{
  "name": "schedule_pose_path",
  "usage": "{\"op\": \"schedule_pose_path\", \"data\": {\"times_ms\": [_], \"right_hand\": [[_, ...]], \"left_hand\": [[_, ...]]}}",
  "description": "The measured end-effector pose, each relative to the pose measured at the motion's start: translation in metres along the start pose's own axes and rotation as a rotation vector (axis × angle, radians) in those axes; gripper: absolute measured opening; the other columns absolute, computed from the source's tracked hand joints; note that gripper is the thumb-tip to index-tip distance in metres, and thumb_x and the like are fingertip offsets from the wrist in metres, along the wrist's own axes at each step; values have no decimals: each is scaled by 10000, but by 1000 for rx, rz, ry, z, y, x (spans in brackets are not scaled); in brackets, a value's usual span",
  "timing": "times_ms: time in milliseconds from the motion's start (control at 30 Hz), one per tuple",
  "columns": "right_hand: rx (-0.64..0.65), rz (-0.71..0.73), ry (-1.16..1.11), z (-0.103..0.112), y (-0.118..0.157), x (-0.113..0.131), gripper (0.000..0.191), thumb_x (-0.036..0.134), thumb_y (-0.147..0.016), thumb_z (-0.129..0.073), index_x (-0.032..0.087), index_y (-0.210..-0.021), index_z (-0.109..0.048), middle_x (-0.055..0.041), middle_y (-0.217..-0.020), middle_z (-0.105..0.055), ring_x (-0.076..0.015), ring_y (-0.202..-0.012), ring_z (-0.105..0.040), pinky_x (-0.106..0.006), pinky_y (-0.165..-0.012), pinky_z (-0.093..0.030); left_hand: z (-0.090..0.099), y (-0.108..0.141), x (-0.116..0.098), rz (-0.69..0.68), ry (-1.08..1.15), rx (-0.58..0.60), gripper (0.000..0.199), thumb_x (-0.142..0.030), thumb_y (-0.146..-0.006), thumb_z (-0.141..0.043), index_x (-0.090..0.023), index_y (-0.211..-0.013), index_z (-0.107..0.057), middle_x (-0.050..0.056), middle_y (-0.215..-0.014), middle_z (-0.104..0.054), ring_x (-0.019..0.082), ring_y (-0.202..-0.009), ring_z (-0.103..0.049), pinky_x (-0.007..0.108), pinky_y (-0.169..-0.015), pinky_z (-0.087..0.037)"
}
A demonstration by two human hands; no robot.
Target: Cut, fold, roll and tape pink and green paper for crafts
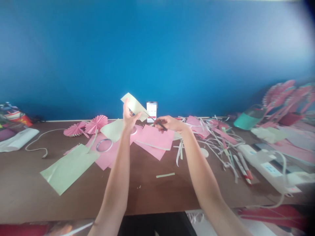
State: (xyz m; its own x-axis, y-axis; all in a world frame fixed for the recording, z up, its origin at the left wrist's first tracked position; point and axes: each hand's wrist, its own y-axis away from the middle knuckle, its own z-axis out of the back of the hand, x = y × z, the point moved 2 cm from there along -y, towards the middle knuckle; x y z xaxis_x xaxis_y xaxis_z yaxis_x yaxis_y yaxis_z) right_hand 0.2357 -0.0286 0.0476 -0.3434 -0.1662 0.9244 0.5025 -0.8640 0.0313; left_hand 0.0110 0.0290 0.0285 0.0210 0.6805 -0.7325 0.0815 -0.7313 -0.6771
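Observation:
Raised above the table, my left hand grips a pale green piece of paper between thumb and fingers. My right hand is closed around dark-handled scissors, whose blades point left and meet the paper's lower right end. Whether the blades are apart or together is too small to tell. Below the hands lie pink paper sheets and a roll of tape. A larger pale green sheet rests to the left of my left forearm.
Pink folded paper fans lie at the back left. A phone stands against the blue wall. Paper strips, red-and-white pens, a power strip and a teal container are on the right. A thin green strip lies in front.

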Motion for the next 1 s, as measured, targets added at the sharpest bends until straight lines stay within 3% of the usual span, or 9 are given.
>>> {"op": "schedule_pose_path", "data": {"times_ms": [467,1000], "right_hand": [[-5,19,-22,1,-2,-2,367,367,-795,-730,147,-1082,-664,-73,-792,-705,-127,-622,-640,-210,-485,-419],[-56,24,-7,3,-3,-3,375,323,-757,-763,134,-1072,-689,-68,-741,-705,-126,-588,-622,-230,-510,-455]], "left_hand": [[0,1,1,37,26,-43,888,-286,-691,-806,-348,-1458,-362,40,-1560,-312,274,-1472,-220,420,-1144,-339],[4,-2,12,-2,-38,-43,934,-385,-681,-822,-376,-1473,-327,40,-1586,-252,310,-1442,-284,418,-1088,-412]]}}
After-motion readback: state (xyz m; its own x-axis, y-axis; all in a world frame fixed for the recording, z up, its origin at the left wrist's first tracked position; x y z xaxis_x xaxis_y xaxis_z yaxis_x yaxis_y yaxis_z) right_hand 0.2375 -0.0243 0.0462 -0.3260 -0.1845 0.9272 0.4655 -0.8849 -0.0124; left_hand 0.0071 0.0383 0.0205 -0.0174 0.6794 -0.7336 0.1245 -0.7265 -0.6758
